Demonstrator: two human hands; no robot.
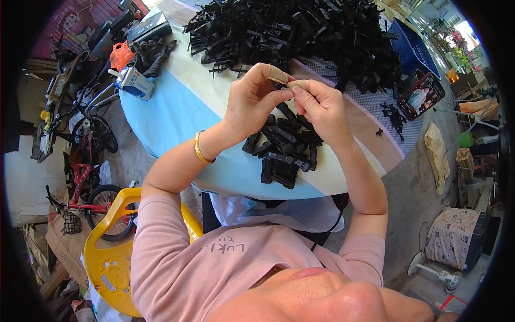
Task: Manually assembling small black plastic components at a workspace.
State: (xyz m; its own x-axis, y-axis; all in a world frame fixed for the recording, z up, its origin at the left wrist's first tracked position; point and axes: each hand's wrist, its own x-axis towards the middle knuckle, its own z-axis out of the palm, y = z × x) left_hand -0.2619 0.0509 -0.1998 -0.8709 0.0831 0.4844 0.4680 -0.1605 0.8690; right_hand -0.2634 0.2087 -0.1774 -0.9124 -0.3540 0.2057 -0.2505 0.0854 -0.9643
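Observation:
Above the table, my left hand (pixel 249 102) and my right hand (pixel 323 110) meet with fingertips pinched together. A bit of a small black piece (pixel 279 85) shows between them; the fingers hide most of it, so its kind is unclear. Beige tape wraps a finger on each hand. Below my hands lies a small heap of black plastic parts (pixel 287 145), blocky and elongated. Beyond them, a much larger pile of similar black parts (pixel 289 35) covers the far side of the table.
The table has a blue and cream cover (pixel 166 115). To the right are a propped phone (pixel 422 97), tiny black pieces (pixel 394 119) and a blue plastic basket (pixel 405 45). At left stand a white-blue carton (pixel 135 83) and dark gloves (pixel 153 53). A yellow chair (pixel 107 257) is beside me.

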